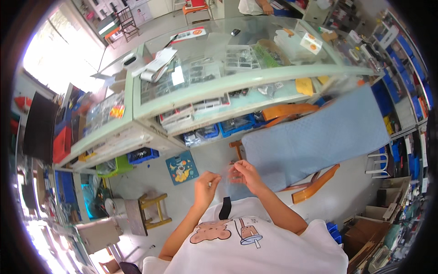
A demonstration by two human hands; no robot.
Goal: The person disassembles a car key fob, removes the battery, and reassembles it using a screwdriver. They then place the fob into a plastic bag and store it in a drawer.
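Both of my hands are raised in front of my chest, a short gap between them. The thumb and fingertips of my left hand (207, 183) are pressed together in a pinch. My right hand (245, 174) is closed too, its fingers curled toward the thumb. What either one holds, if anything, is too small and blurred to name; something faint and see-through may lie at the right fingertips. A black strap (224, 208) lies against my white shirt just below the hands.
Ahead stands a long glass display counter (191, 93) with small parts inside. A wooden lounge chair with a blue-grey quilted pad (315, 137) is at my right. On the floor lie a wooden stool (155, 211) and a blue picture mat (181, 168). Another person (255, 7) is beyond the counter.
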